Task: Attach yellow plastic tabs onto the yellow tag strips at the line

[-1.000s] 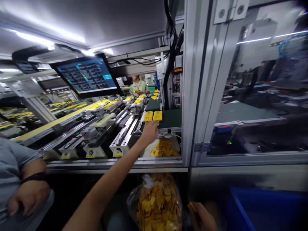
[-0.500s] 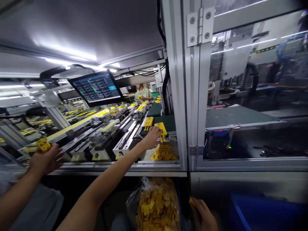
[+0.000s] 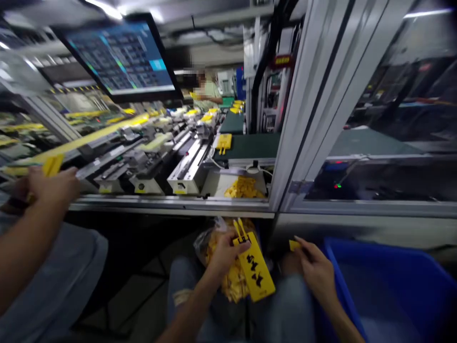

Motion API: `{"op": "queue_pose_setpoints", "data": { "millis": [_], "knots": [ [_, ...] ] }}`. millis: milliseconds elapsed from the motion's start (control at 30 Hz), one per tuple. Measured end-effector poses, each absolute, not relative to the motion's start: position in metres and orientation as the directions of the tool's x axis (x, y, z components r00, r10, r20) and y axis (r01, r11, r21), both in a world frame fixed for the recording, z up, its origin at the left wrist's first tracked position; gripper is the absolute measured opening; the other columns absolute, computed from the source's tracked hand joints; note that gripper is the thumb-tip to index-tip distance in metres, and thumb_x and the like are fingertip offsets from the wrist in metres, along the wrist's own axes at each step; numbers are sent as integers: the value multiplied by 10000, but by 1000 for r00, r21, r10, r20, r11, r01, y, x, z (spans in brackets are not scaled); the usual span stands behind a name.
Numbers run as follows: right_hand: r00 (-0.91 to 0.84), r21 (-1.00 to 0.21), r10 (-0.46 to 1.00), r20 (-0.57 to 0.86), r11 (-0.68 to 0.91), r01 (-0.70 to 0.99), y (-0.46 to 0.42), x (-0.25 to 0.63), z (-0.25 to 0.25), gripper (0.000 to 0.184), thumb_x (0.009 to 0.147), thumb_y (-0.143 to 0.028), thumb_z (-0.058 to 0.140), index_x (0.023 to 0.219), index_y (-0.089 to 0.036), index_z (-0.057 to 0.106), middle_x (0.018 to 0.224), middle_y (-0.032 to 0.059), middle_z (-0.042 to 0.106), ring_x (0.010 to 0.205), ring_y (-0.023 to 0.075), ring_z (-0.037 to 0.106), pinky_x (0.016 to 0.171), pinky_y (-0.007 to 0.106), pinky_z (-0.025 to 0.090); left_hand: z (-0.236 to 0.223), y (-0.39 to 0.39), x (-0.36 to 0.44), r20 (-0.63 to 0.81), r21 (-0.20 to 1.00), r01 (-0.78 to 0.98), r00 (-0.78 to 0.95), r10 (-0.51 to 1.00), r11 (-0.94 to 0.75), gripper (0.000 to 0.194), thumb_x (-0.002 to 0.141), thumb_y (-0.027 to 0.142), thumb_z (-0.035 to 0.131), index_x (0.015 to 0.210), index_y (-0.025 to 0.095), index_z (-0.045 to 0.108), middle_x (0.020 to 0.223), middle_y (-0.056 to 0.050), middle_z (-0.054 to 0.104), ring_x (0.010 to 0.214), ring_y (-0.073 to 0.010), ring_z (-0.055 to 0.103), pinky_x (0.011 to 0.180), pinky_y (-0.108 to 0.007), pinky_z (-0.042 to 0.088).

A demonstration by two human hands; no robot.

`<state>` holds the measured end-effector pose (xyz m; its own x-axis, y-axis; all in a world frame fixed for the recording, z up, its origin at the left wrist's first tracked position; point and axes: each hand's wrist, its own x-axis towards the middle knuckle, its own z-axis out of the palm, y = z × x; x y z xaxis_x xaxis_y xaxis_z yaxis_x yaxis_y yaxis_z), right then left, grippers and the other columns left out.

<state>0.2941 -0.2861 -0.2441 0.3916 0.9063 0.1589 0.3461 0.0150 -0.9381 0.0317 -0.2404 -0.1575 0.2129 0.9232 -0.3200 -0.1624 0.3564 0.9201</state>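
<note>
My left hand (image 3: 225, 255) grips a flat yellow tag (image 3: 257, 276) near its top, thumb across the face. Two thin prongs stick up from the tag, and black marks run down its front. Fingertips of my right hand (image 3: 317, 269) pinch a small yellow piece (image 3: 293, 245), held apart from the tag. Below my left hand, a clear plastic bag (image 3: 210, 240) full of small flat yellow pieces is partly hidden by hand and tag. Another pile of yellow pieces (image 3: 244, 188) lies on the machine's ledge. One more yellow tag (image 3: 224, 141) rests on the green belt (image 3: 255, 145).
A blue bin (image 3: 339, 271) stands to my right. At left, a co-worker's hands (image 3: 57, 186) hold something yellow. A metal frame post (image 3: 314, 100) rises ahead, a monitor (image 3: 121, 59) hangs over the rails, and another person (image 3: 207, 93) is farther back.
My left hand has taken a yellow tag from the belt and brought it down over the bag. My right hand has risen with its small piece. The view has tilted downward.
</note>
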Motion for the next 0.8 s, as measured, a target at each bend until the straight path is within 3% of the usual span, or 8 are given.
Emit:
{"op": "queue_pose_setpoints", "data": {
  "millis": [67,167,233,400,800],
  "knots": [
    [350,-954,934,71,-39,298,-296,284,-238,484,822,-484,673,1187,-166,678,987,87,722,898,230,675,871,351,532,-201,-263,34,-493,824,-157,274,826,544,564,463,406,951,855,114,670,795,-74,720,677,-212,674,634,-293,525],
    [206,-959,975,-84,-136,250,-313,261,-238,323,796,-440,706,950,-157,725,885,82,733,816,221,678,762,314,537,-247,-294,41,-593,731,-127,369,716,670,584,438,421,958,863,104,713,806,-86,725,688,-199,665,661,-287,511],
    [95,-943,982,-161,-181,278,-321,247,-240,251,795,-406,702,842,-161,735,837,72,737,775,212,674,719,297,525,-263,-310,45,-589,713,-128,423,688,689,567,491,483,932,854,97,731,796,-87,721,693,-184,651,678,-276,499],
    [-53,-896,968,-244,-204,394,-330,232,-242,170,795,-282,691,882,-154,760,846,58,748,770,193,669,710,273,501,-275,-329,50,-568,732,-106,452,688,673,598,641,648,800,851,93,727,758,-64,691,637,-148,599,590,-231,444],
    [-246,-820,919,-310,-127,559,-335,236,-227,150,817,-141,654,883,-161,787,883,57,748,768,168,654,715,245,479,-281,-334,47,-573,652,-152,543,614,743,562,658,610,814,871,104,695,744,-43,656,621,-132,580,586,-231,465]
  ]
}}
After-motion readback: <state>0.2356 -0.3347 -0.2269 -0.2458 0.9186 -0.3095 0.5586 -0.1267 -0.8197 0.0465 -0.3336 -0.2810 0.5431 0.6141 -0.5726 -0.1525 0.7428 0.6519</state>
